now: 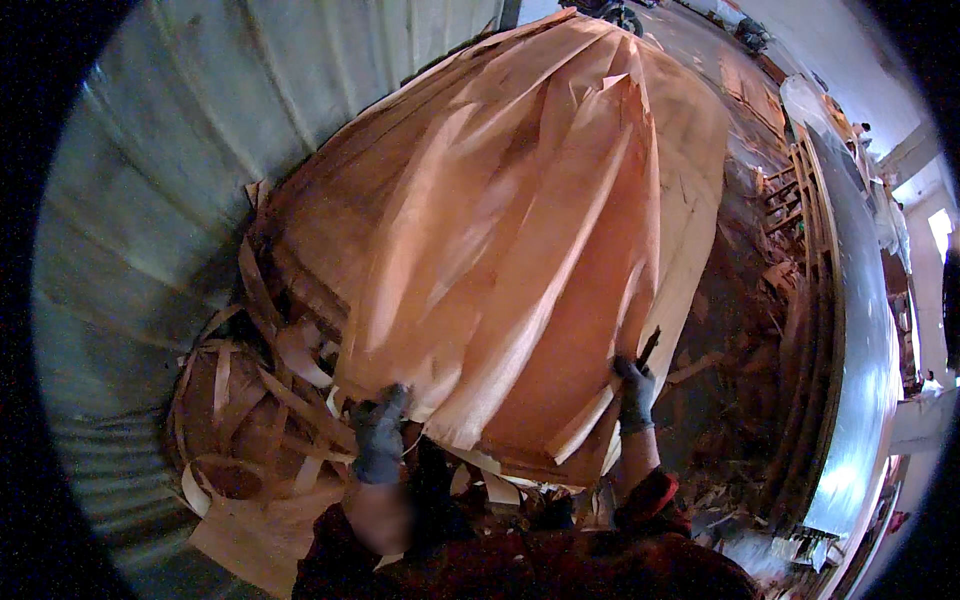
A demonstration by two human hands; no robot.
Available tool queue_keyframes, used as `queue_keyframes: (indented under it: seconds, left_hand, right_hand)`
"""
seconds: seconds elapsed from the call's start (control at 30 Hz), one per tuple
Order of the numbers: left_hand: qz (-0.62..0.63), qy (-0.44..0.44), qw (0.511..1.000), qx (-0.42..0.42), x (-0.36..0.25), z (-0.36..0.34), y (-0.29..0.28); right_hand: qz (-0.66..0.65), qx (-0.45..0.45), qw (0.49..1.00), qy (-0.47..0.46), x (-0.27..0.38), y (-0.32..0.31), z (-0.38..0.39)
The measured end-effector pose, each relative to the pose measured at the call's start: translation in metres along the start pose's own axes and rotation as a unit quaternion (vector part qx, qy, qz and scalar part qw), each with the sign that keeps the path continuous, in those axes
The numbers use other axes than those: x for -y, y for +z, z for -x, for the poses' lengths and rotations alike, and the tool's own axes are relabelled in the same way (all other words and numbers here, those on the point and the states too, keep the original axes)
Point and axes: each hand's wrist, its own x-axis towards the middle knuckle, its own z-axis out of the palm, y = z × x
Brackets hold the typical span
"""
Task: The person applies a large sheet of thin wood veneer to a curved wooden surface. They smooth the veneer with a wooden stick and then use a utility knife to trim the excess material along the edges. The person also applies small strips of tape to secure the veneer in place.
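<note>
A large, thin orange-brown wood veneer sheet lies rippled over a broad stack of similar sheets, its folds running away from me. My left hand, in a dark grey glove, is closed on the near left edge of the veneer. At the near right edge, my right hand, gloved the same way, grips the sheet too. From the right hand a thin dark pointed shape sticks up; I cannot tell whether it is a finger or a tool. Both sets of fingertips are partly hidden.
A corrugated metal wall rises along the left. Torn veneer strips are heaped between it and the stack. To the right, scraps litter the floor beside wooden pallet slats and a long, shiny, grey-topped panel.
</note>
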Motion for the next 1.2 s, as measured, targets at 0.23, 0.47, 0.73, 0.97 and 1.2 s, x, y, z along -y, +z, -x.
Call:
queue_keyframes:
  seconds: [0.23,0.47,0.73,0.97,1.2]
  left_hand:
    - [-0.169,0.087,0.98,0.059,0.012,0.097,0.077]
    - [-0.444,-0.254,0.738,0.439,0.124,0.141,0.107]
    - [-0.321,-0.223,0.65,0.652,0.101,0.026,0.001]
    - [-0.633,0.008,0.774,-0.028,0.169,-0.148,-0.101]
    - [-0.705,-0.043,0.708,-0.002,0.198,-0.219,-0.156]
  right_hand:
    - [0.123,-0.014,0.988,-0.091,0.033,-0.091,-0.034]
    - [0.307,-0.006,0.945,-0.114,0.006,-0.117,-0.042]
    - [0.352,-0.04,0.933,-0.054,-0.045,-0.197,-0.072]
    - [0.318,-0.017,0.947,-0.05,-0.069,-0.192,-0.076]
    - [0.319,-0.002,0.946,-0.059,-0.077,-0.183,-0.071]
